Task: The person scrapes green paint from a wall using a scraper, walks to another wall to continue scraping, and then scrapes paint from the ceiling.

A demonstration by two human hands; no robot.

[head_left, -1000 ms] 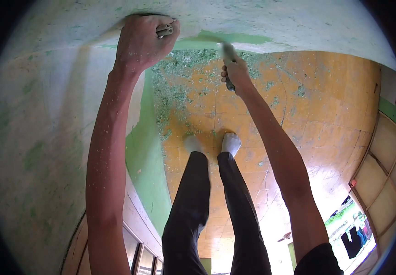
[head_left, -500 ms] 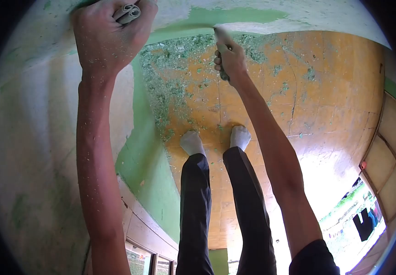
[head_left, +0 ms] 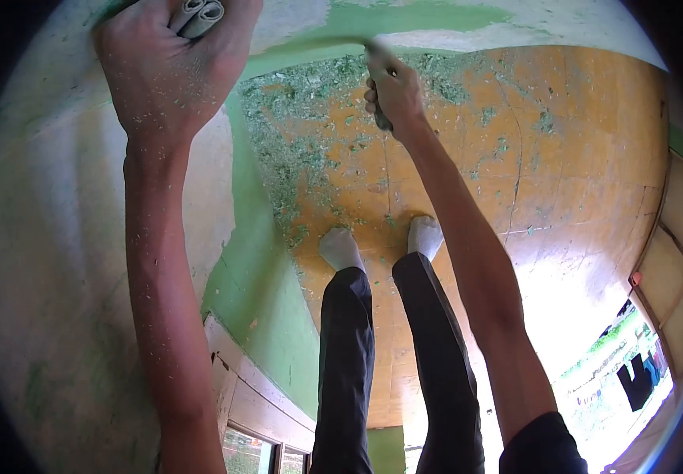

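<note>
My left hand is a closed fist at the upper left, up against the wall. Two coiled ends of a rolled grey sheet poke out of it; the rest is hidden by the fingers. My right hand grips a scraper, its blade blurred and at the lower part of the wall just above the floor. Around the blade, green paint borders a pale, bare patch of wall. Pale specks cling to my left hand and forearm.
Green and white paint flakes litter the orange tiled floor along the wall. My feet in grey socks stand on it. A white-framed window is at lower left, and a bright opening at lower right.
My left fist has shifted slightly left and up with the rolled sheet. The scraper stays near the same spot on the wall, and the view has tilted a little.
</note>
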